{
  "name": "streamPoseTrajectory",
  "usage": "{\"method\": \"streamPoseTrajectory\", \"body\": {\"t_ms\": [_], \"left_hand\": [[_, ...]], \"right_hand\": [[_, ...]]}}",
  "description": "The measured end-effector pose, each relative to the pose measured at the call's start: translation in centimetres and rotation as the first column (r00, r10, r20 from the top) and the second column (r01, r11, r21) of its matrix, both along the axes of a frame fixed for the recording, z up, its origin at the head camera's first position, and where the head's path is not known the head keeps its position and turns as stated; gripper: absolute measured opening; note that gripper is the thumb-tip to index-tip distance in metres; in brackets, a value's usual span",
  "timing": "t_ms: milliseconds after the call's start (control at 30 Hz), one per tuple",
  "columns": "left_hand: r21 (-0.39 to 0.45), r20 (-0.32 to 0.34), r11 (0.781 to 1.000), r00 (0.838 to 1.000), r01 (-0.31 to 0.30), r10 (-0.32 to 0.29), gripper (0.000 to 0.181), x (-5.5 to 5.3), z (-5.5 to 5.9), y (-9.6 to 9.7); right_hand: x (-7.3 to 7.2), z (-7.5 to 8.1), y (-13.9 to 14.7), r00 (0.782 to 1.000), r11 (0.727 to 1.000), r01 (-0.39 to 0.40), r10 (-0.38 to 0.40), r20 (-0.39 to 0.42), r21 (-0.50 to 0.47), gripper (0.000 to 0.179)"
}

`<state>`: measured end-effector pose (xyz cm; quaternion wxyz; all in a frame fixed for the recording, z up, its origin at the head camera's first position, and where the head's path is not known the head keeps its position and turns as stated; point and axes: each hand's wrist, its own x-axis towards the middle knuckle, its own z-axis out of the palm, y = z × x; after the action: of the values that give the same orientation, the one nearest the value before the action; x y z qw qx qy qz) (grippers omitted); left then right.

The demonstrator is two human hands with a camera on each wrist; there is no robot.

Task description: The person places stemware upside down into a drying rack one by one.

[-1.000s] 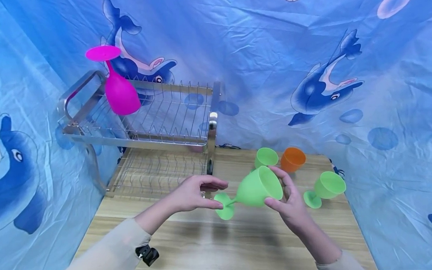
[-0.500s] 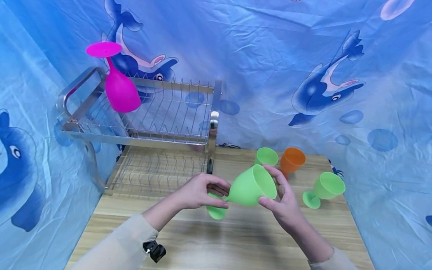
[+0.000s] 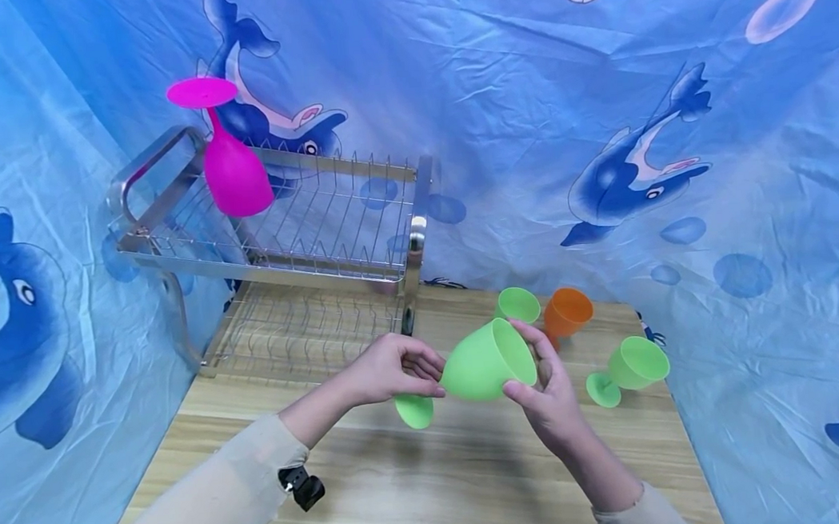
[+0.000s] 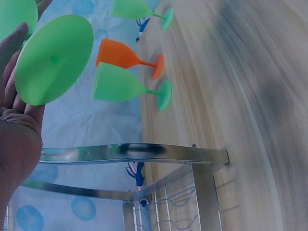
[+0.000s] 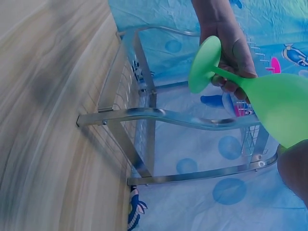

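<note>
Between my two hands a light green plastic goblet (image 3: 478,366) is held tilted above the table, its mouth toward the right. My left hand (image 3: 392,369) pinches the stem just below the bowl, thumb and fingers curled about it in the right wrist view. The goblet's round foot (image 4: 55,60) sticks out past the left palm. With thumb and fingers on opposite sides of the rim, my right hand (image 3: 554,398) grips the bowl. On the rack's upper tier a magenta goblet (image 3: 236,177) stands upside down, foot in the air.
A two-tier metal dish rack (image 3: 320,280) occupies the left back of the wooden table (image 3: 434,493). Behind my right hand stand a green goblet (image 3: 519,305) and an orange goblet (image 3: 569,310). Another green goblet (image 3: 638,362) is farther right. A blue dolphin-print curtain (image 3: 498,129) surrounds the table.
My left hand has closed from beside the foot onto the goblet's stem. The goblet and right hand have shifted slightly left. Other goblets stay put.
</note>
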<state>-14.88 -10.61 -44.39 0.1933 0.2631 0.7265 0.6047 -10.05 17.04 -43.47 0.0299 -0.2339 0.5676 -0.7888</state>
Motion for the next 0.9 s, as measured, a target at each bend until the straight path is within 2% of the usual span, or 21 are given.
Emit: {"method": "streamPoseTrajectory", "body": {"t_ms": [267,500,600,733,900], "left_hand": [[-0.034,-0.022,0.999,1.0,0.0,0.0,0.025,0.2,0.5,0.0],[-0.022,-0.031,1.0,0.999,-0.02,0.019,0.025,0.3,0.4,-0.3],[-0.027,-0.051,0.999,0.998,-0.023,0.021,0.025,0.4,0.4,-0.5],[-0.038,-0.11,0.998,0.993,-0.042,0.038,0.025,0.7,0.2,-0.7],[-0.038,-0.188,0.997,0.98,-0.073,0.065,0.024,1.1,0.0,-1.0]], "right_hand": [[-0.3,-0.1,0.1,1.0,1.0,-0.003,0.004,0.013,-0.022,0.072],[-0.8,-0.2,0.2,0.999,0.999,-0.036,0.036,0.016,-0.017,0.073],[-0.8,-0.1,0.3,0.999,0.999,-0.047,0.047,0.011,0.017,0.075],[-1.0,0.2,0.8,0.998,0.994,-0.055,0.056,-0.008,0.097,0.084],[-1.3,0.7,1.7,0.991,0.974,-0.056,0.082,-0.106,0.22,0.094]]}}
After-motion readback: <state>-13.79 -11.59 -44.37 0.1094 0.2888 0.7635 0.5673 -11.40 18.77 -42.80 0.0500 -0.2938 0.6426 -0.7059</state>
